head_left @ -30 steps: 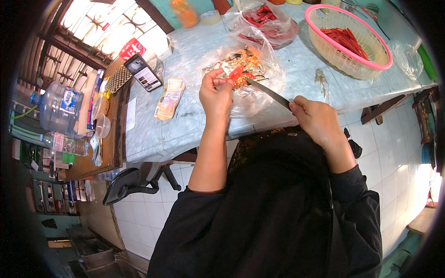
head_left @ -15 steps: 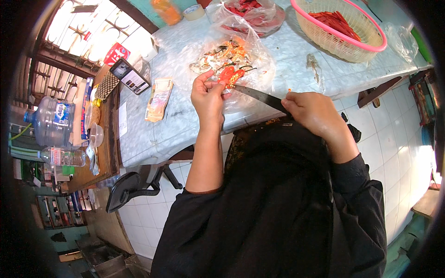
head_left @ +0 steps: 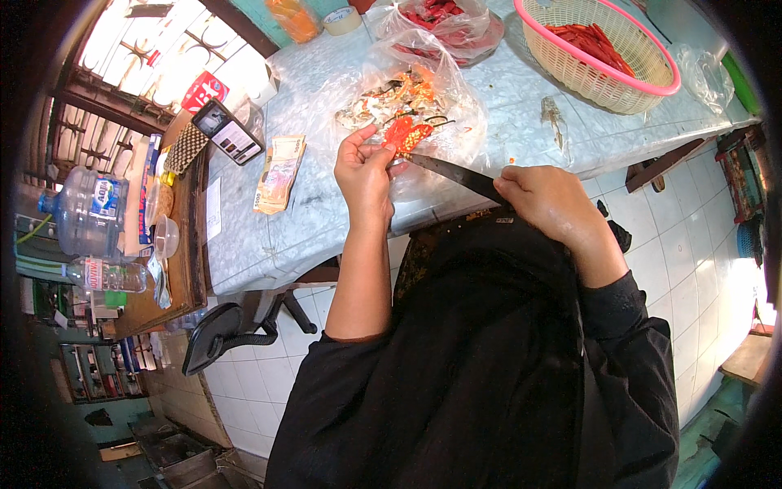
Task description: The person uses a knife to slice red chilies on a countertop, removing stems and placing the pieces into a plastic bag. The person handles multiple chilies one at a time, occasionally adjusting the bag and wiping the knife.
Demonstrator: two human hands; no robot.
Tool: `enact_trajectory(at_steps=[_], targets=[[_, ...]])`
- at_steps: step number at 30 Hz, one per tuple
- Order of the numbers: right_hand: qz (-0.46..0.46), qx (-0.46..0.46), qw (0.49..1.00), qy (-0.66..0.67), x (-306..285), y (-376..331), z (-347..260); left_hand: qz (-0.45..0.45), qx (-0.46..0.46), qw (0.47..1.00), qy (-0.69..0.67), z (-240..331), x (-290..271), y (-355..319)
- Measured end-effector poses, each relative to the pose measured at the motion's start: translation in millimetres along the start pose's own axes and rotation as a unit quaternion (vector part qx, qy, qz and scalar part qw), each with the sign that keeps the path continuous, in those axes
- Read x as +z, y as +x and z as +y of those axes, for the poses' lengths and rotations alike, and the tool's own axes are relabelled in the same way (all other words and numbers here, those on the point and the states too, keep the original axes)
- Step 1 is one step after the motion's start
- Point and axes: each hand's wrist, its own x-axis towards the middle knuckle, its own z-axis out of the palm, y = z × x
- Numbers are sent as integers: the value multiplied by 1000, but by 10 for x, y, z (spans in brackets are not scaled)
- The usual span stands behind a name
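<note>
Between the fingertips of my left hand (head_left: pixel 364 167) is a red chili (head_left: pixel 410 133), split open so its pale yellow seeds show. My right hand (head_left: pixel 544 200) grips the handle of a long-bladed knife (head_left: pixel 456 174). The blade points left, its tip at the near end of the chili beside my left fingers. Just beyond the chili, a clear plastic bag (head_left: pixel 464 94) lies spread on the table, bearing a heap of seeds and chili scraps (head_left: pixel 391 99). My right fingers hide the knife's handle.
The marbled blue-white table (head_left: pixel 309 236) holds a pink-rimmed basket (head_left: pixel 533 50) of red chilies at the far right and a bag of red chilies (head_left: pixel 440 18) at the back. On the left are banknotes (head_left: pixel 279 175), a propped phone (head_left: pixel 228 132) and a large water bottle (head_left: pixel 91 213).
The chili halves have spread wider, showing more of the seeds. The knife stays near the chili's lower end, and both hands are almost where they were.
</note>
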Motion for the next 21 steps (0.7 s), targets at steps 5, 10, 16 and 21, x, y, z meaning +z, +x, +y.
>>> enact_trajectory(at_steps=[5, 10, 16, 21], targets=[[10, 9, 1000, 4, 9, 19, -12, -4, 16, 1000, 12, -38, -11, -3], [20, 19, 1000, -12, 18, 51, 0, -5, 36, 999, 25, -84, 8, -7], [35, 25, 999, -30, -21, 62, -30, -5, 55, 998, 21, -83, 11, -28], [23, 1, 1000, 1, -92, -6, -48, -5, 35, 999, 0, -20, 33, -2]])
